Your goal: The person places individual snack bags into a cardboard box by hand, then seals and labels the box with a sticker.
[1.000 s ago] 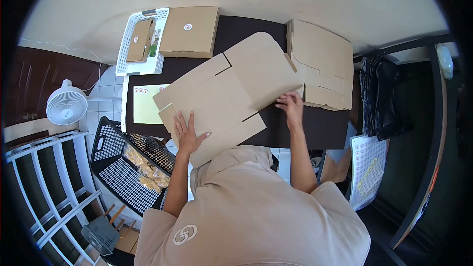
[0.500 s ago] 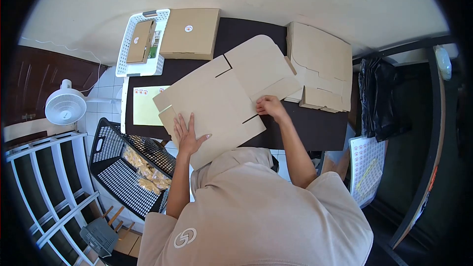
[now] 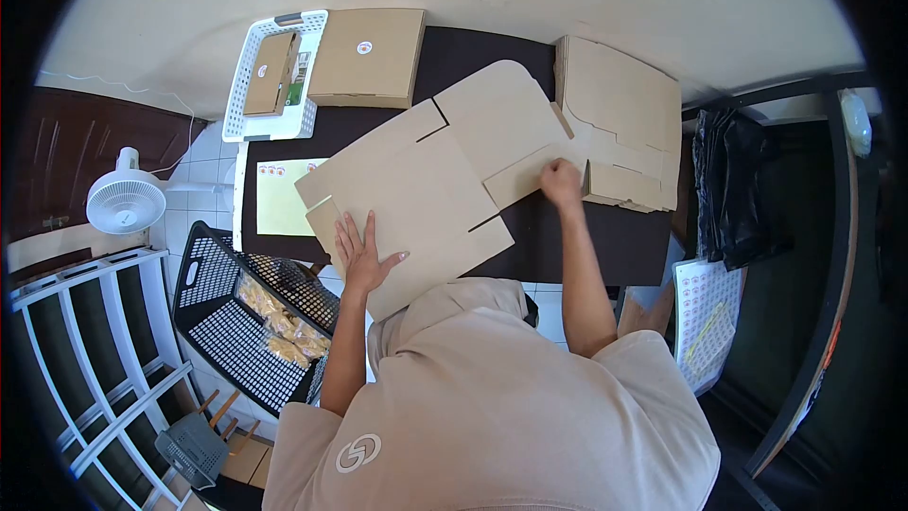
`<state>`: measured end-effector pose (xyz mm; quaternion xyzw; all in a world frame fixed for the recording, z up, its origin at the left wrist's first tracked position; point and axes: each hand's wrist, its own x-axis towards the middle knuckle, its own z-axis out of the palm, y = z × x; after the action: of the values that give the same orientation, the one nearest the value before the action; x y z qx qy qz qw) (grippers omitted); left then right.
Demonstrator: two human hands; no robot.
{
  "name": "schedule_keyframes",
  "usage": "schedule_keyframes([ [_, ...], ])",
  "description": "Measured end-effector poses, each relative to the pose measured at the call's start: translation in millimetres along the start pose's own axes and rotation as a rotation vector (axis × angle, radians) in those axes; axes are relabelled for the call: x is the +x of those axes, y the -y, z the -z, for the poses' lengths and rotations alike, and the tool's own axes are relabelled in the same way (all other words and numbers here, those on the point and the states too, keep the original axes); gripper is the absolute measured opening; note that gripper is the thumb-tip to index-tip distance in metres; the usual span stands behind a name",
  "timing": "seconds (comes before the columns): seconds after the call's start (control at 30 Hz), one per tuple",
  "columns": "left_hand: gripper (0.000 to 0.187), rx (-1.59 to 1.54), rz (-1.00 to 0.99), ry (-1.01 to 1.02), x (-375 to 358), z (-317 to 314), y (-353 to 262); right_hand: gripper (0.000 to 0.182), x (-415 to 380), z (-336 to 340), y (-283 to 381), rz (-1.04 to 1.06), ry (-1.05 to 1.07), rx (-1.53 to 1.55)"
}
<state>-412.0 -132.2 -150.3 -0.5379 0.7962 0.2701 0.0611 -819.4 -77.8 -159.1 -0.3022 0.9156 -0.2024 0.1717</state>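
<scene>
A flat, unfolded cardboard box (image 3: 416, 185) with slots and creased flaps lies at an angle over the dark table, its near edge by my waist. My left hand (image 3: 361, 260) rests flat on its lower left part, fingers spread. At the far right end of a side flap (image 3: 518, 178), my right hand (image 3: 562, 182) is closed, its fingers curled at the flap's outer edge. The fingertips of that hand are hidden beneath it. Just right of it sits a stack of flat cardboard boxes (image 3: 629, 99).
A closed cardboard box (image 3: 369, 57) with a round sticker stands at the back beside a white basket (image 3: 307, 123) holding a smaller box. A yellow sticker sheet (image 3: 279, 213) lies at left. Below are a black crate (image 3: 227, 345) with bagged goods and a white fan (image 3: 126, 203).
My right hand has slid along the side flap to the right, from its inner end to its outer end. My left hand has stayed in place on the cardboard.
</scene>
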Motion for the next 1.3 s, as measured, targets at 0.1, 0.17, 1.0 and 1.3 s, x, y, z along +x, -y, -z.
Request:
schedule_keyframes([
  [0.1,0.110,-0.013,0.011,0.006,1,2,-2,0.023,-40,-21,33,0.122,0.166,-0.033],
  [0.17,0.111,-0.001,0.001,0.006,1,0,0,0.020,-53,-34,44,0.188,0.156,-0.019],
  [1.0,0.112,0.004,0.037,0.045,1,2,-3,0.069,33,-37,199,0.528,0.759,-0.557],
  [1.3,0.113,0.020,0.027,0.022,0,-1,-1,0.083,3,-54,127,0.672,0.423,-0.533],
])
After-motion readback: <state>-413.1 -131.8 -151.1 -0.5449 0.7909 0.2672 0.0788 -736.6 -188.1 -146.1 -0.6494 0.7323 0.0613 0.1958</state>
